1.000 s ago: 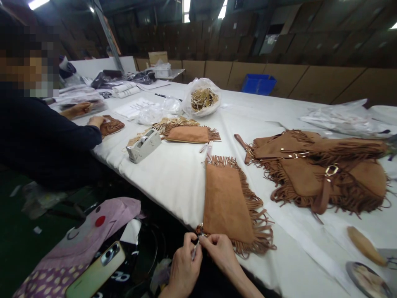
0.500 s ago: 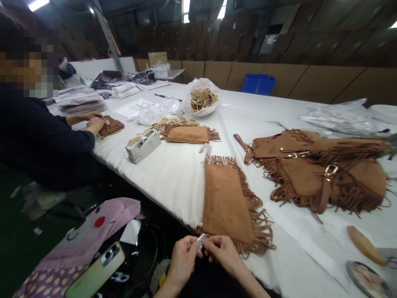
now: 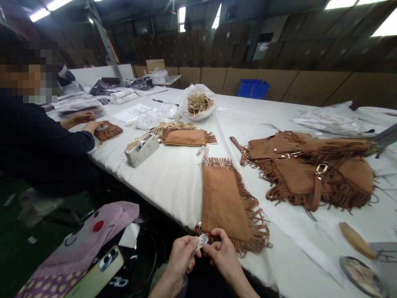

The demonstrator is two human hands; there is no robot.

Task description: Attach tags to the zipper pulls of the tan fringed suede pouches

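Just over the table's front edge, my left hand (image 3: 182, 254) pinches a small clear, shiny piece (image 3: 203, 239) between thumb and fingertips. My right hand (image 3: 223, 253) closes in from the other side, its thumb at the piece and its index finger bent above. The exact kind of the piece is too small to make out. Right behind the hands lies a flat brown fringed pouch (image 3: 221, 198), with a metal clasp and brown strap at its near left corner. My right hand overlaps the pouch's near edge.
Brown fringed bags (image 3: 322, 169) are piled at right. A tape dispenser (image 3: 142, 150), another fringed pouch (image 3: 183, 138) and a plastic bag of tan cords (image 3: 198, 103) lie farther back. A co-worker (image 3: 40, 140) at left handles a brown fringed item. A phone (image 3: 96, 273) rests at lower left.
The clear piece now shows more between my fingertips. My right index finger has lifted and bent away from it. The view has shifted slightly.
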